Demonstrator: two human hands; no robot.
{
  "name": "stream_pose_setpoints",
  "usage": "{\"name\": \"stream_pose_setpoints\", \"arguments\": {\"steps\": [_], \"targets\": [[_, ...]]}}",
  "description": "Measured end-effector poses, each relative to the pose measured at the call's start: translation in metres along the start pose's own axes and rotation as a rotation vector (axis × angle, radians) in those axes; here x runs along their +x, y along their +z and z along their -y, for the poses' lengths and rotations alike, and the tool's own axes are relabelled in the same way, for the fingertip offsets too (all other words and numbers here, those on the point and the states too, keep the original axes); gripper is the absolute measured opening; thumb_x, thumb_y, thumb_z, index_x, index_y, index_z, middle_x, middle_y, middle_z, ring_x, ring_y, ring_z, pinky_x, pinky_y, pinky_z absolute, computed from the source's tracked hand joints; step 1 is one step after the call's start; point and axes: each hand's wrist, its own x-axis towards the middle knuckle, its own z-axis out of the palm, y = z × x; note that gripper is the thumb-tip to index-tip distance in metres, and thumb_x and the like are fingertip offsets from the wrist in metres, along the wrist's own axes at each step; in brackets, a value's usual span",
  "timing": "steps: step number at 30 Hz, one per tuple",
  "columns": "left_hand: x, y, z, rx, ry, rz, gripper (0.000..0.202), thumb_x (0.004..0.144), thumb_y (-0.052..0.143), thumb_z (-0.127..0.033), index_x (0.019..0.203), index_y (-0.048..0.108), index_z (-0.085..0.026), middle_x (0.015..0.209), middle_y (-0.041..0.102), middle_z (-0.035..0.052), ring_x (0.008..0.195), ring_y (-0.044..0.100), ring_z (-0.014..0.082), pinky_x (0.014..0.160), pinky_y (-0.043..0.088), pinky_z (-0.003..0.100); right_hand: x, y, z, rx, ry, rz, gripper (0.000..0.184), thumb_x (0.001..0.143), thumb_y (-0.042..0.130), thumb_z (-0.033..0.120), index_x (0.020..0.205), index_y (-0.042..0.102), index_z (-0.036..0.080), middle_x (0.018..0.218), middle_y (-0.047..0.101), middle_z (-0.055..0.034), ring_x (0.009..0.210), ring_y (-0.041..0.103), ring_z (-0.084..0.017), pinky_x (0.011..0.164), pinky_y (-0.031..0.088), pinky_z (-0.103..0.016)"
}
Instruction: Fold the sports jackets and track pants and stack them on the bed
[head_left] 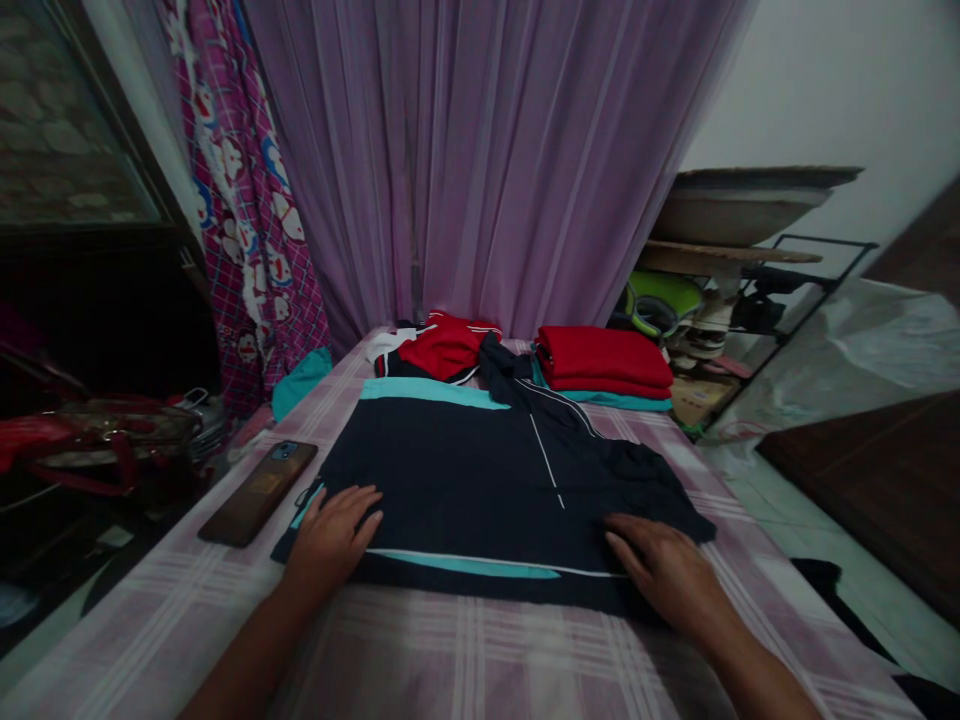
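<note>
A dark navy jacket (450, 470) with turquoise panels and white piping lies spread flat on a plaid cloth (465, 660). On its left end rests my left hand (334, 530), fingers stretched out over the fabric near the turquoise edge. My right hand (660, 565) lies on the near right part of the jacket, its fingers extended and touching the cloth. Neither hand grips anything that shows. The jacket's sleeve is bunched at the right, and its collar end points toward the back.
A phone (259, 493) lies left of the jacket. Behind it are a crumpled red garment (450, 345) and a folded red stack (604, 360) over turquoise fabric. Purple curtains (480, 150) hang at the back. A cluttered rack (750, 280) stands at the right.
</note>
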Motion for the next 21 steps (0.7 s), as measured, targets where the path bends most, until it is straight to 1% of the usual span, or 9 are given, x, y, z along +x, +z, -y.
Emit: {"name": "stream_pose_setpoints", "arguments": {"steps": [4, 7, 9, 12, 14, 16, 18, 19, 21], "targets": [[0.020, -0.024, -0.005, 0.005, -0.005, 0.097, 0.040, 0.093, 0.040, -0.044, 0.113, 0.070, -0.028, 0.120, 0.072, 0.0031, 0.114, 0.064, 0.0244, 0.105, 0.042, 0.045, 0.029, -0.011, 0.004, -0.015, -0.034, -0.004, 0.040, 0.091, 0.042, 0.040, 0.108, 0.074, 0.021, 0.113, 0.074, -0.0089, 0.106, 0.068, -0.026, 0.094, 0.053, -0.041], [0.040, -0.033, -0.011, -0.007, 0.043, 0.092, 0.044, 0.094, 0.038, -0.045, 0.119, 0.068, -0.025, 0.122, 0.071, 0.0052, 0.115, 0.064, 0.0234, 0.101, 0.046, 0.040, 0.052, -0.006, 0.008, -0.037, -0.052, -0.035, 0.039, 0.091, 0.044, 0.038, 0.112, 0.072, 0.021, 0.119, 0.071, -0.0097, 0.110, 0.066, -0.026, 0.095, 0.053, -0.041], [0.053, -0.027, -0.016, -0.006, 0.090, 0.069, 0.045, 0.094, 0.040, -0.046, 0.126, 0.064, -0.026, 0.131, 0.066, 0.0058, 0.124, 0.058, 0.0236, 0.107, 0.041, 0.041, 0.067, 0.002, 0.010, -0.049, -0.063, -0.078, 0.040, 0.091, 0.046, 0.037, 0.119, 0.069, 0.021, 0.127, 0.067, -0.0111, 0.115, 0.063, -0.026, 0.098, 0.051, -0.041], [0.063, -0.007, -0.020, 0.009, 0.148, 0.096, 0.051, 0.093, 0.043, -0.051, 0.138, 0.055, -0.029, 0.147, 0.052, 0.0070, 0.139, 0.043, 0.0264, 0.115, 0.029, 0.049, 0.086, 0.015, 0.012, -0.103, -0.064, -0.130, 0.046, 0.090, 0.049, 0.035, 0.131, 0.061, 0.019, 0.140, 0.056, -0.0143, 0.127, 0.054, -0.028, 0.104, 0.046, -0.044], [0.065, 0.006, -0.019, 0.023, 0.159, 0.160, 0.057, 0.092, 0.044, -0.054, 0.143, 0.049, -0.029, 0.152, 0.044, 0.0094, 0.143, 0.035, 0.0292, 0.116, 0.025, 0.054, 0.096, 0.018, 0.013, -0.165, -0.035, -0.054, 0.047, 0.088, 0.053, 0.034, 0.131, 0.061, 0.018, 0.142, 0.054, -0.0166, 0.129, 0.052, -0.031, 0.103, 0.045, -0.047], [0.068, 0.013, -0.014, 0.025, 0.159, 0.224, 0.060, 0.091, 0.044, -0.056, 0.145, 0.047, -0.029, 0.154, 0.041, 0.0105, 0.144, 0.034, 0.0309, 0.115, 0.025, 0.056, 0.107, 0.014, 0.014, -0.207, -0.009, 0.090, 0.041, 0.088, 0.054, 0.035, 0.123, 0.066, 0.019, 0.135, 0.060, -0.0171, 0.122, 0.058, -0.032, 0.097, 0.048, -0.047], [0.076, 0.012, -0.007, -0.008, 0.169, 0.278, 0.058, 0.091, 0.041, -0.057, 0.143, 0.049, -0.030, 0.151, 0.045, 0.0086, 0.141, 0.039, 0.0295, 0.113, 0.031, 0.052, 0.122, 0.003, 0.017, -0.217, 0.014, 0.178, 0.034, 0.092, 0.049, 0.037, 0.110, 0.073, 0.021, 0.119, 0.070, -0.0153, 0.107, 0.066, -0.031, 0.089, 0.051, -0.044], [0.084, 0.008, -0.003, -0.032, 0.171, 0.297, 0.056, 0.092, 0.039, -0.057, 0.140, 0.053, -0.031, 0.148, 0.050, 0.0071, 0.137, 0.045, 0.0276, 0.111, 0.035, 0.048, 0.132, -0.004, 0.019, -0.220, 0.028, 0.183, 0.035, 0.094, 0.045, 0.038, 0.105, 0.074, 0.022, 0.111, 0.073, -0.0140, 0.101, 0.069, -0.030, 0.085, 0.051, -0.042], [0.106, -0.003, 0.005, -0.065, 0.166, 0.302, 0.052, 0.093, 0.036, -0.056, 0.132, 0.061, -0.031, 0.137, 0.062, 0.0048, 0.127, 0.056, 0.0238, 0.105, 0.043, 0.038, 0.158, -0.016, 0.024, -0.232, 0.056, 0.150, 0.037, 0.096, 0.041, 0.039, 0.102, 0.074, 0.023, 0.098, 0.075, -0.0117, 0.092, 0.070, -0.029, 0.079, 0.051, -0.038]]}}
